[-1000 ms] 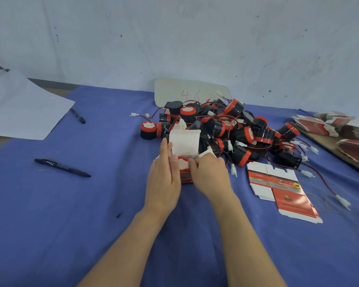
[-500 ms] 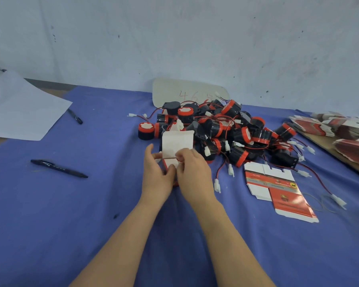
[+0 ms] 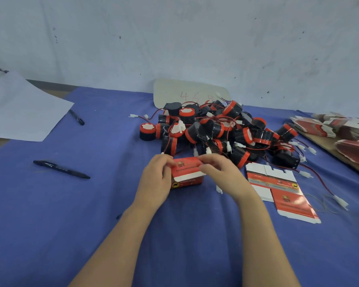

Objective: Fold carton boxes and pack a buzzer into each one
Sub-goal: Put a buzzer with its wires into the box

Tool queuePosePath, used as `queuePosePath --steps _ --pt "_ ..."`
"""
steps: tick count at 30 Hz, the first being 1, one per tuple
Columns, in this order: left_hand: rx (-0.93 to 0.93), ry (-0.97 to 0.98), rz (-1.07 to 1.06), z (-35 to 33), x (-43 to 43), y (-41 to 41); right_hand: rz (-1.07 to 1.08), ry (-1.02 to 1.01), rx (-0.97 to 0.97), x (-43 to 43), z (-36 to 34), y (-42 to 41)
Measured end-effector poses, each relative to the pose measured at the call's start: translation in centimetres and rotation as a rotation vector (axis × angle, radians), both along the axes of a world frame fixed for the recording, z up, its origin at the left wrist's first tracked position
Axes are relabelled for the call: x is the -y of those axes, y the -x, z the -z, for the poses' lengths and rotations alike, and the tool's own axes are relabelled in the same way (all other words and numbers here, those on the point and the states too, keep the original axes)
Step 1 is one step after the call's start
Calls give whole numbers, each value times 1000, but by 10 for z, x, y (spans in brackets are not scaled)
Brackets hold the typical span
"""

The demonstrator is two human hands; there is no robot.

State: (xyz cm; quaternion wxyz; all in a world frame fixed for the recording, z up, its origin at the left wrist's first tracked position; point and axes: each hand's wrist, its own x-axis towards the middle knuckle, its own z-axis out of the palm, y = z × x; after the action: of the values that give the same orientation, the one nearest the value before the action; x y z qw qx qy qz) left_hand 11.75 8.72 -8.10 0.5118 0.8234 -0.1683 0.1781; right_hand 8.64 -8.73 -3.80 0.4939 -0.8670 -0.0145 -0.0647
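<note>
Where the frame ends at the left, a white sheet (image 3: 19,108) is cut off. At centre, the carton box (image 3: 187,172) lies on the blue cloth (image 3: 50,224), just in front of the pile of buzzers (image 3: 216,129). Its contents are hidden. Its left end is covered by the left hand (image 3: 153,183), whose fingers curl round it in a grip. The right hand (image 3: 226,177) pinches the box's upper right edge. Behind the pile, a pale card (image 3: 174,92) with red digits is partly hidden by buzzers. At the far right, stacked flat cartons (image 3: 344,129) are blurred and cut off. One black pen (image 3: 77,118) lies just beside the sheet and a second pen (image 3: 60,169) lies nearer, both well apart from the hands. A single flat carton (image 3: 286,195) lies just right of the right hand, with loose wires beside it. Half a second ago a white flap stood upright above the hands. It now lies folded down, and a red printed face shows.
</note>
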Motion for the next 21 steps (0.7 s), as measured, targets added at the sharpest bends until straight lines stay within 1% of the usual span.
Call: queuePosePath --steps 1,3,5,8,10,14,17,19,21 --pt "9 -17 -5 0 -1 0 -52 64 -45 2 1 0" --pt "37 -76 -24 1 -1 1 -82 96 -84 2 4 -1" --pt "55 -142 22 2 -1 2 -55 124 -30 2 7 -2" --pt "-1 -186 126 3 -3 2 -24 145 22 2 10 -3" --pt "-6 -179 105 2 -5 1 -4 139 48 -1 13 -5" --pt "-35 -82 52 -2 -3 0 38 93 102 -4 15 -8" --pt "-41 -59 65 -3 0 2 47 113 115 -6 16 -8" --pt "-53 -79 97 -2 3 3 28 103 93 -6 15 -7" --pt "-85 -138 116 -1 5 3 1 26 50 -5 14 -6"
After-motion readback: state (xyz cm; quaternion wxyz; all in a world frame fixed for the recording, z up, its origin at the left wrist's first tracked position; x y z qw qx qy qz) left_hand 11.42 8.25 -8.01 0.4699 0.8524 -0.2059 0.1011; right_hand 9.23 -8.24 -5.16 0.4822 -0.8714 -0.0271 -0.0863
